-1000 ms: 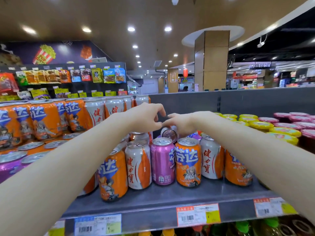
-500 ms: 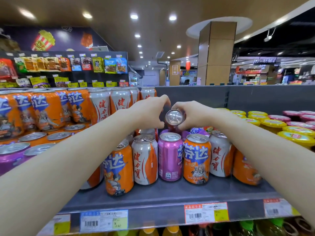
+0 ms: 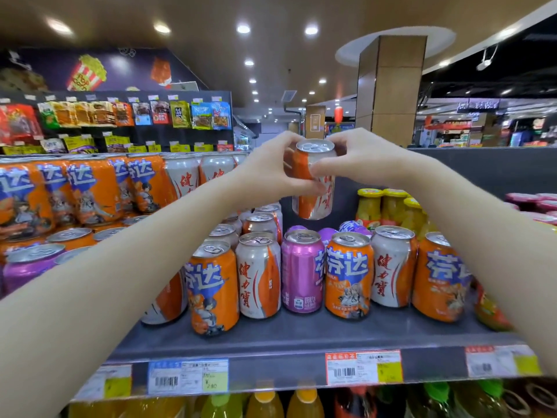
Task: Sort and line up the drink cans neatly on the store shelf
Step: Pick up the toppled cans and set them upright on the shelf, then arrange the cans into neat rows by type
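A white-and-orange can [image 3: 313, 203] hangs upright in the air above the shelf, held from both sides by my left hand [image 3: 271, 173] and my right hand [image 3: 358, 159]. Below it, on the grey shelf [image 3: 301, 336], stands a mixed front row: an orange can [image 3: 212, 288], a white-and-orange can [image 3: 257, 276], a purple can [image 3: 301, 271], another orange can [image 3: 348, 274], a white-and-orange can [image 3: 391, 267] and an orange can [image 3: 437, 277]. More cans stand behind them, partly hidden.
Stacked orange and white cans [image 3: 90, 188] fill the left side, with purple cans [image 3: 27, 267] below them. Yellow-lidded jars [image 3: 388, 206] and pink-lidded jars [image 3: 536, 203] stand at the right. Price tags [image 3: 363, 368] line the shelf edge. Bottles [image 3: 265, 402] sit on the shelf below.
Both hands have lifted the white-and-orange can up out of the back rows; one second ago they were reaching down among the cans.
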